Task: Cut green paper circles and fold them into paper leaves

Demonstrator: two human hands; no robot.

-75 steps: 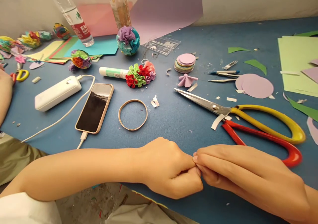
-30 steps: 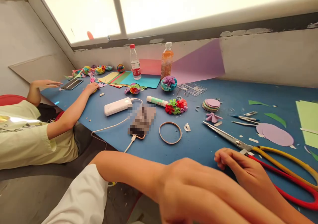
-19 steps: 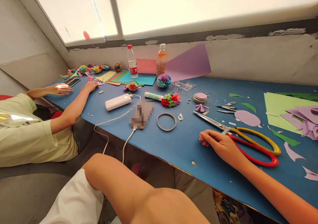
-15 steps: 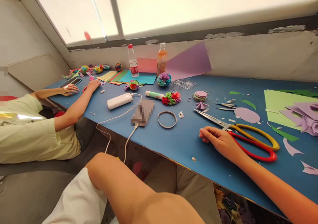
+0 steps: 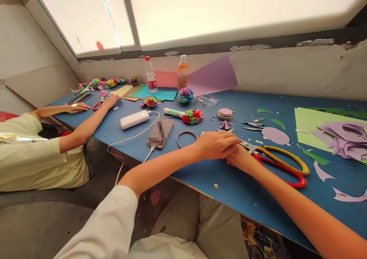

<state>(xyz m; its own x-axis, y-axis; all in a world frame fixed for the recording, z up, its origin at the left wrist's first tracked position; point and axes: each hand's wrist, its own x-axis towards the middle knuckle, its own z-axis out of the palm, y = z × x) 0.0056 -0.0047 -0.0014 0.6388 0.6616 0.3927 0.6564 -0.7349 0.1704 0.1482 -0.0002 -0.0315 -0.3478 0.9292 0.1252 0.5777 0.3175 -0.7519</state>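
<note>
My left hand (image 5: 216, 144) lies over the fingers of my right hand (image 5: 239, 156) at the table's front, its fingers pressed together. What either hand holds, if anything, is hidden. Just right of them rest large scissors (image 5: 282, 152) with one yellow and one red handle; their blades are mostly covered by my hands. Behind the hands are a small folded purple paper piece (image 5: 226, 125) and a stack of round paper discs (image 5: 224, 113). A brown ring (image 5: 183, 134) lies to the left, partly behind my left hand.
Green sheets with purple scraps (image 5: 344, 136) lie at the right. A glue stick (image 5: 174, 113), paper flowers (image 5: 192, 116), a power bank (image 5: 134, 119) and two bottles (image 5: 182, 73) stand or lie further left. Another person's arms (image 5: 86, 127) rest on the table at far left.
My left arm has come up from below the table edge, and my left hand now meets my right hand. The view has shifted slightly. Red scissors now show beside the other person's hand.
</note>
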